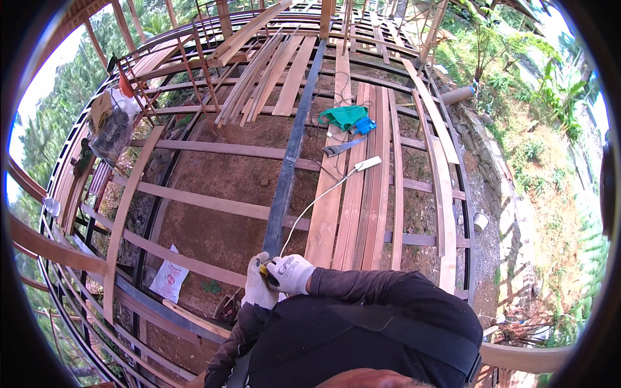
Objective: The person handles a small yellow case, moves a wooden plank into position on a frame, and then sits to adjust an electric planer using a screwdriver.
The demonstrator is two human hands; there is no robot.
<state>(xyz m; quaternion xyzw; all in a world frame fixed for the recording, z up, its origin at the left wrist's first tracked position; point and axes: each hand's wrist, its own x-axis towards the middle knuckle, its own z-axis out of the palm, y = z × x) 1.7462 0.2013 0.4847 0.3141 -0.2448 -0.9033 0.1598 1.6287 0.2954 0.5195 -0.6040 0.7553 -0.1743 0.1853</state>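
Observation:
Both my hands wear whitish work gloves and meet close together at the near end of a long dark metal beam (283,197). My right hand (292,274) is curled around a small yellow-and-black tool (266,274), whose kind I cannot make out. Against that same tool, my left hand (259,284) has its fingers bent; what they grip is partly hidden. A white cord (310,207) runs from a white power strip (369,163) down to behind my right hand.
Wooden planks (352,213) lie lengthwise right of the beam. A handsaw (344,147) and a green cloth (344,117) rest on them. Crosswise joists (207,202) span open gaps above bare soil. A white sack (169,275) is at left; more boards (278,77) lie farther off.

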